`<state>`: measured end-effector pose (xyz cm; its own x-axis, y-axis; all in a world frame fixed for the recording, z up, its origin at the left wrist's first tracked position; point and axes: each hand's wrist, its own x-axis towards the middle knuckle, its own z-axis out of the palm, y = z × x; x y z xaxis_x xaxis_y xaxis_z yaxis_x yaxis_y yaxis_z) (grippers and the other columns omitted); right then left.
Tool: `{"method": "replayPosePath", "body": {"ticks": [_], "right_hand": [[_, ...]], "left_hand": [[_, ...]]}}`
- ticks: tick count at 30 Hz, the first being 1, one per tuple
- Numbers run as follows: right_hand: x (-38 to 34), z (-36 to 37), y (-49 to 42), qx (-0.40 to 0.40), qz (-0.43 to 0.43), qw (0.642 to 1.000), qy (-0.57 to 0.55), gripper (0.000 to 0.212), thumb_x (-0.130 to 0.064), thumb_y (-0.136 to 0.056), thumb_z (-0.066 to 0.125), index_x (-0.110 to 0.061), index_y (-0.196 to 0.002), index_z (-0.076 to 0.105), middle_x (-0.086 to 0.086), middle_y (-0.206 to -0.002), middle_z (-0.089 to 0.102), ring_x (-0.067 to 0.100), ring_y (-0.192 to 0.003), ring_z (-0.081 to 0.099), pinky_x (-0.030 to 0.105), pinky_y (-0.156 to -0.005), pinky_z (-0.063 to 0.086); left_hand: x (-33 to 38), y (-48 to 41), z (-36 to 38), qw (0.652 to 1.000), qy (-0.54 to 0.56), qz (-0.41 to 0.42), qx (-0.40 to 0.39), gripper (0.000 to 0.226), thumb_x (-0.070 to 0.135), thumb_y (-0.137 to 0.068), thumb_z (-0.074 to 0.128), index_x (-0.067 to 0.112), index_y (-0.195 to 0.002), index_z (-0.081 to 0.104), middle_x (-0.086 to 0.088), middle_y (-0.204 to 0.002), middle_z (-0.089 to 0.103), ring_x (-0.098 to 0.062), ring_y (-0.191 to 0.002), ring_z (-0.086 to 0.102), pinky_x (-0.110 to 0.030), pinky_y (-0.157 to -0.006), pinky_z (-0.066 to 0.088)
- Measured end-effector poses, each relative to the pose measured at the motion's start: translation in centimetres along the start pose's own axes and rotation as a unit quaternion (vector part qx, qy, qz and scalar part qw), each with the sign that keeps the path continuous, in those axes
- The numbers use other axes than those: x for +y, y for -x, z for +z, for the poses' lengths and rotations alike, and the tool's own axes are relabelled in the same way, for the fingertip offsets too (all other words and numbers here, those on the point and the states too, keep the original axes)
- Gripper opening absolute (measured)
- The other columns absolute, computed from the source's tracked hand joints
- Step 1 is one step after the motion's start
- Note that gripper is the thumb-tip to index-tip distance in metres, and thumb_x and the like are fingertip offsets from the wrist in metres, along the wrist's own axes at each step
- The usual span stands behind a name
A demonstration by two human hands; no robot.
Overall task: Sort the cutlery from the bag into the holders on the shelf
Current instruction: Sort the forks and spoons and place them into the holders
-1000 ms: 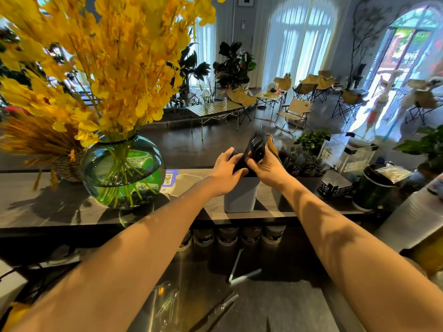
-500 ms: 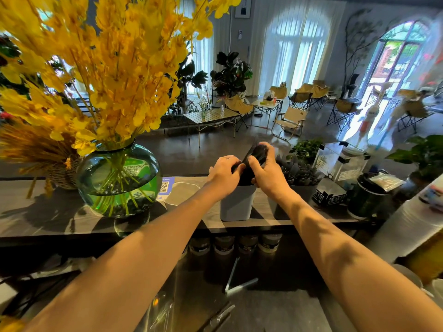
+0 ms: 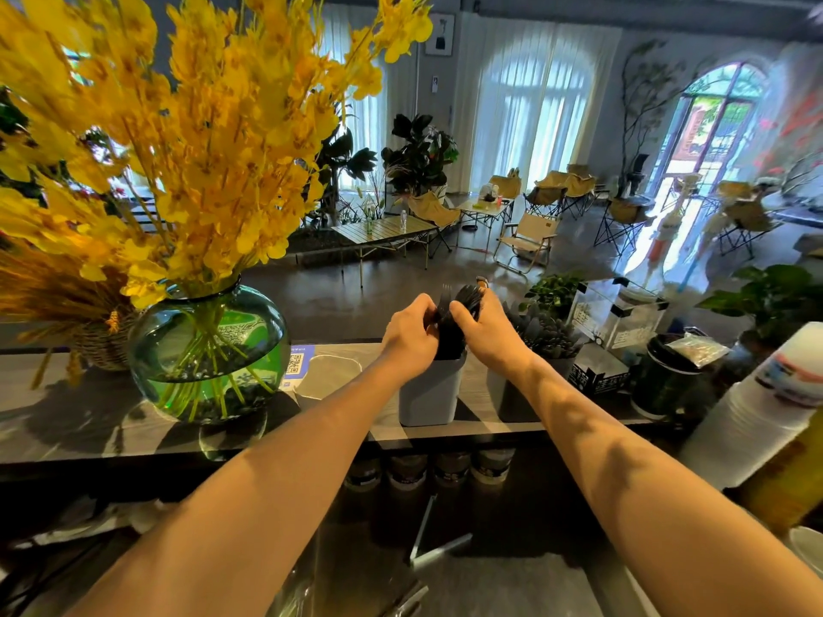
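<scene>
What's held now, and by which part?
Both the left hand and right hand grip the black cutlery bundle around its handles, heads up, over the grey holder.

Two hands, left hand [image 3: 407,334] and right hand [image 3: 487,331], are meeting. Two holders [image 3: 426,396] are standing on one shelf [image 3: 67,416]. One vase [image 3: 207,349] is sitting left. Four jars [image 3: 407,472] are showing underneath. The cutlery [image 3: 450,336] is bunching too tightly to count.

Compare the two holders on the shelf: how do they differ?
The left holder looks pale grey in the light; the right holder sits in shadow. The left hand and right hand both grip the black cutlery standing in the left holder; the grey cutlery fanned in the right holder is in no hand. Both stand upright on the shelf.
</scene>
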<state>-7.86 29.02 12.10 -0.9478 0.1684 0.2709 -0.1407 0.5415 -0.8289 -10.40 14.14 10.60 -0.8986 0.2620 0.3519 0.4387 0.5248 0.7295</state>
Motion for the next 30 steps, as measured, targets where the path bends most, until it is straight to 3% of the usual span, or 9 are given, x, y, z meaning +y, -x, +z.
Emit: {"method": "replayPosePath", "body": {"ticks": [2,4,6,9,12,15,19,25,30], "right_hand": [[-0.2,-0.1,0.1,0.031,-0.012,0.998,-0.045,0.049,-0.031,-0.103,0.054,-0.019,-0.145,0.033,0.008,-0.13,0.052,0.025,-0.115,0.056,0.037,-0.1,0.047],[-0.1,0.2,0.3,0.045,-0.027,0.997,-0.053,0.058,-0.029,-0.104,0.051,-0.028,-0.154,0.02,0.003,-0.137,0.044,0.019,-0.12,0.051,0.034,-0.101,0.043],[0.0,0.9,0.3,0.045,-0.037,0.998,-0.003,0.047,-0.034,-0.106,0.046,-0.028,-0.149,0.031,0.003,-0.137,0.048,0.019,-0.117,0.053,0.038,-0.1,0.046],[-0.3,1.5,0.0,0.057,-0.03,0.998,0.011,0.034,-0.039,-0.107,0.039,-0.021,-0.135,0.044,0.008,-0.129,0.053,0.021,-0.11,0.055,0.046,-0.1,0.047],[-0.8,1.4,0.5,0.031,-0.027,0.998,-0.043,0.034,-0.036,-0.11,0.028,-0.02,-0.133,0.046,0.007,-0.131,0.046,0.02,-0.114,0.049,0.038,-0.101,0.044],[-0.9,1.7,0.7,0.034,0.0,0.991,-0.126,0.037,-0.032,-0.11,0.024,-0.018,-0.132,0.05,0.009,-0.13,0.048,0.022,-0.117,0.051,0.033,-0.095,0.046],[-1.4,1.8,0.2,0.015,0.08,0.97,-0.229,0.034,-0.029,-0.109,0.032,-0.016,-0.134,0.05,0.006,-0.113,0.057,0.017,-0.099,0.059,0.026,-0.074,0.05],[-1.0,0.9,-0.8,0.022,0.069,0.985,-0.157,0.03,-0.009,-0.104,0.043,-0.012,-0.13,0.057,0.0,-0.119,0.053,0.015,-0.104,0.055,0.019,-0.076,0.043],[2.4,3.0,1.1,-0.021,0.04,0.995,0.094,0.035,-0.044,-0.106,0.035,-0.028,-0.135,0.048,0.005,-0.132,0.059,0.025,-0.118,0.055,0.048,-0.103,0.045]], "left_hand": [[0.1,0.1,-0.1,1.0,-0.016,-0.004,-0.003,0.035,-0.002,-0.08,0.061,0.025,-0.074,0.04,-0.003,-0.093,0.05,-0.021,-0.081,0.049,-0.017,-0.058,0.036],[0.0,0.2,-0.2,1.0,-0.021,-0.015,-0.018,0.033,-0.002,-0.081,0.061,0.022,-0.074,0.04,-0.006,-0.102,0.044,-0.019,-0.085,0.045,-0.011,-0.06,0.035],[-0.5,0.2,-0.4,0.999,-0.024,-0.021,-0.039,0.017,0.002,-0.087,0.061,0.015,-0.09,0.05,-0.009,-0.116,0.045,-0.019,-0.093,0.047,-0.01,-0.071,0.035],[-0.8,0.3,-0.7,0.999,0.002,-0.026,-0.041,0.038,0.009,-0.093,0.061,0.01,-0.129,0.048,-0.007,-0.136,0.043,-0.017,-0.109,0.049,-0.023,-0.091,0.042],[-0.5,0.2,-1.0,0.997,0.069,-0.001,-0.036,0.065,0.01,-0.095,0.063,0.023,-0.151,0.035,-0.003,-0.149,0.039,-0.017,-0.128,0.046,-0.027,-0.108,0.039],[-0.1,0.0,-0.8,0.994,0.087,0.021,-0.059,0.075,0.015,-0.095,0.065,0.035,-0.157,0.028,0.002,-0.156,0.036,-0.015,-0.138,0.04,-0.028,-0.112,0.034],[-0.7,-0.4,0.1,0.997,0.017,0.039,-0.065,0.064,0.028,-0.093,0.066,0.037,-0.149,0.037,0.002,-0.15,0.047,-0.023,-0.135,0.047,-0.048,-0.115,0.039],[-1.8,-0.6,0.6,0.994,-0.071,0.026,-0.079,0.04,0.02,-0.098,0.061,0.011,-0.136,0.057,-0.007,-0.167,0.019,-0.032,-0.15,0.028,-0.048,-0.12,0.028],[-1.3,0.0,0.1,0.995,-0.03,-0.014,-0.099,0.057,0.028,-0.092,0.061,0.018,-0.145,0.044,-0.007,-0.165,0.025,-0.028,-0.152,0.023,-0.049,-0.123,0.023]]}}
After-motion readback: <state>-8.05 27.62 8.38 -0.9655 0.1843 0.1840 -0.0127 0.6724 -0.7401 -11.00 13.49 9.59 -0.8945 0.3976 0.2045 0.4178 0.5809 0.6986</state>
